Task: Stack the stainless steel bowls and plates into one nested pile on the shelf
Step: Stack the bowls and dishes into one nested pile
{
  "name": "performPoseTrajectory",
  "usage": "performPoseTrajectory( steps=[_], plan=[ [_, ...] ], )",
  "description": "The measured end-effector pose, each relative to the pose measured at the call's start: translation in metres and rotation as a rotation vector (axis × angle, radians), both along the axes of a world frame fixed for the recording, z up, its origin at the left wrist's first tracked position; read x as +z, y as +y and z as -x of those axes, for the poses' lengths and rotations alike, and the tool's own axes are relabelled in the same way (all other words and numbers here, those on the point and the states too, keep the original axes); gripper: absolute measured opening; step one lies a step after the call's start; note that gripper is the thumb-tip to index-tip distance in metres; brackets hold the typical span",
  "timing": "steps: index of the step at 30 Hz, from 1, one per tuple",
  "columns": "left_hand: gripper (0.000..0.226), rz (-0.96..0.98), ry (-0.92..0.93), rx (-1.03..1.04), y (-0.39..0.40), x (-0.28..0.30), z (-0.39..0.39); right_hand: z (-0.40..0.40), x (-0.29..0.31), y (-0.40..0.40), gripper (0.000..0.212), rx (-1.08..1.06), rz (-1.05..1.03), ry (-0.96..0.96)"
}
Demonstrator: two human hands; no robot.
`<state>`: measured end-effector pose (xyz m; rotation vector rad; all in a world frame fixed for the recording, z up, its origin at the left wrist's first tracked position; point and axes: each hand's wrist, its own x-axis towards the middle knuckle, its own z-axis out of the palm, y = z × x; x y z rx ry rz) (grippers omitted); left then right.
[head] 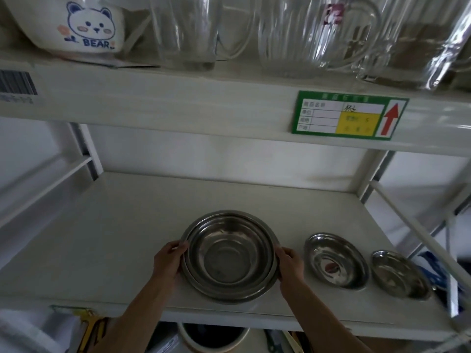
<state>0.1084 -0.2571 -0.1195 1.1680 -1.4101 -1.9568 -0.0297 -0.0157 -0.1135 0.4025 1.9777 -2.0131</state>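
Two hands, our left hand (170, 263) and right hand (289, 263), grip opposite rims of the nested bowls (229, 256) on the shelf (114, 238), fingers curled round them; we judge level seating matters before adding the nearer plate (336, 259) and the farther plate (401, 273).

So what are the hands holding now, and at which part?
Both hands hold the nested steel bowls at the rim: the left hand on its left edge, the right hand on its right edge.
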Motion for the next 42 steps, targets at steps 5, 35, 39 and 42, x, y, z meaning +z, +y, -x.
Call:
performPoseTrajectory(
  steps=[5,35,39,42],
  plan=[
    [0.027,0.028,-0.021,0.018,0.001,0.003,0.004,-0.002,0.003,0.004,0.019,0.020,0.009,0.012],
    [0.006,0.169,0.001,-0.531,0.233,0.062,0.100,0.044,0.057,0.149,0.009,-0.207,-0.166,0.297],
    [0.031,0.316,-0.108,-0.593,0.261,0.053,0.114,0.055,0.052,0.193,0.012,-0.248,-0.200,0.238],
    [0.041,0.541,-0.165,-0.623,0.272,0.045,0.121,0.059,0.047,0.227,0.010,-0.344,-0.236,0.234]
  ],
)
